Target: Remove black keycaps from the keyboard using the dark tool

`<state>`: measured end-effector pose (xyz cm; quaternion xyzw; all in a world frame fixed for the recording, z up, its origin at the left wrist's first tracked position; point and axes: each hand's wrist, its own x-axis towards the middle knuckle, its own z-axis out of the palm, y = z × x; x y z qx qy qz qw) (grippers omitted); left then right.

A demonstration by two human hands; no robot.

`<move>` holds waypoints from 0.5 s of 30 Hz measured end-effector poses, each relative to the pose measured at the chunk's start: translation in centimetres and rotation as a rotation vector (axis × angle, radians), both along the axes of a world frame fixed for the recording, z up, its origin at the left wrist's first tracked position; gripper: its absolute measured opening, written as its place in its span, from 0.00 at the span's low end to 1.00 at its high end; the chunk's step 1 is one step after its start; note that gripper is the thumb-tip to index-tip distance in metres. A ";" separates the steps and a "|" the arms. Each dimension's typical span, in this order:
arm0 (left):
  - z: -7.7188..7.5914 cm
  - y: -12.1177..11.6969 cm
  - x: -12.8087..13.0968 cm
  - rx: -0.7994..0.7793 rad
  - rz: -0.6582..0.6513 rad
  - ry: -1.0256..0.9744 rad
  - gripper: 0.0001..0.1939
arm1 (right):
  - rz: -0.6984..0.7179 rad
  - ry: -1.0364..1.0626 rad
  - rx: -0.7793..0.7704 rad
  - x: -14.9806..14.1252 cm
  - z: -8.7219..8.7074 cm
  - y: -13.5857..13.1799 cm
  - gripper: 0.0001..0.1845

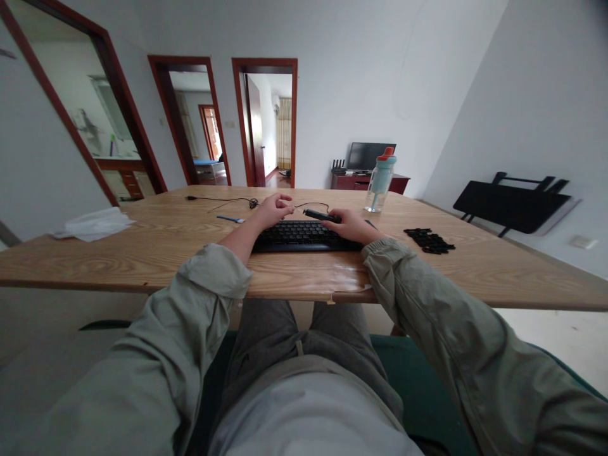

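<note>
Right hand (349, 226): grip closed around slim black rigid-looking tool (317, 215); judged light, best held mid-barrel. Left hand (272, 211): grip apart, near black plastic keyboard (304, 237).

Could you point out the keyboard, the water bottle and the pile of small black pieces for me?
Keyboard (304, 235): head view, on its keys near the middle.
Water bottle (380, 182): head view, on the middle of its body.
Pile of small black pieces (433, 242): head view, near the pile's middle.
</note>
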<state>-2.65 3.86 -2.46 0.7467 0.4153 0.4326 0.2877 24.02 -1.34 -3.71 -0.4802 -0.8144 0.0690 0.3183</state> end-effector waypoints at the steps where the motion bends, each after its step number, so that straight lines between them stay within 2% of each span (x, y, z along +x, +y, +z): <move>1: -0.1 0.1 0.0 0.007 -0.003 -0.003 0.21 | -0.010 -0.005 -0.006 0.0 0.0 0.0 0.21; 9: 0.0 -0.2 0.0 0.065 0.027 0.129 0.15 | -0.021 0.018 -0.017 0.0 0.0 0.0 0.21; 15: 0.2 -0.6 0.1 0.089 0.064 0.207 0.18 | -0.027 0.027 0.019 -0.1 -0.2 0.3 0.20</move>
